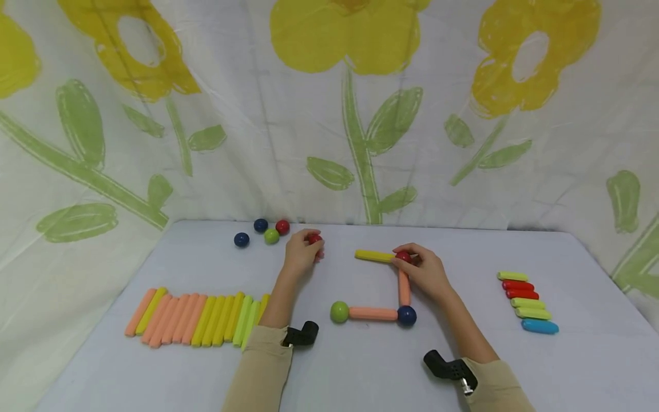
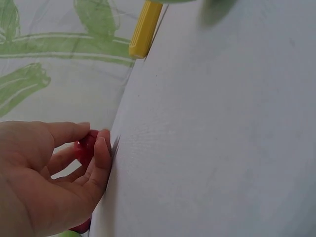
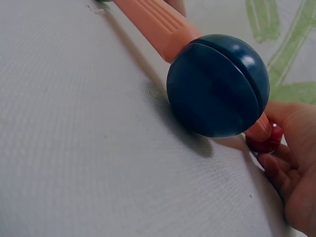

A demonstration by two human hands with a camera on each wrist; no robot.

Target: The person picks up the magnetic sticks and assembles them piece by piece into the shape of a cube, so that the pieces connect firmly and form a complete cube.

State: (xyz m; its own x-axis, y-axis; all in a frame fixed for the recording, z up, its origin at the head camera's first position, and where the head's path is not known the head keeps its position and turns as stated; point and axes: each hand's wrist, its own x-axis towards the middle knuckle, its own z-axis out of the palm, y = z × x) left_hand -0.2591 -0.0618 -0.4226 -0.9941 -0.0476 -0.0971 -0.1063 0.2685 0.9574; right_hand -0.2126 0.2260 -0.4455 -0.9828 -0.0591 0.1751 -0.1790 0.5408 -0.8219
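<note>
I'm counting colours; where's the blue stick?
In the head view, the blue stick lies on the table at right, at its row's near end, beside a lime-green stick.

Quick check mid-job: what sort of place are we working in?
Probably a play or staged tabletop corner, though I can't be certain: a white tabletop backed by a flower-patterned cloth, with coloured sticks and balls on it.

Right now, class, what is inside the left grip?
A red ball shows in the left grip. The fingers cover part of it; the covered part cannot be seen.
</note>
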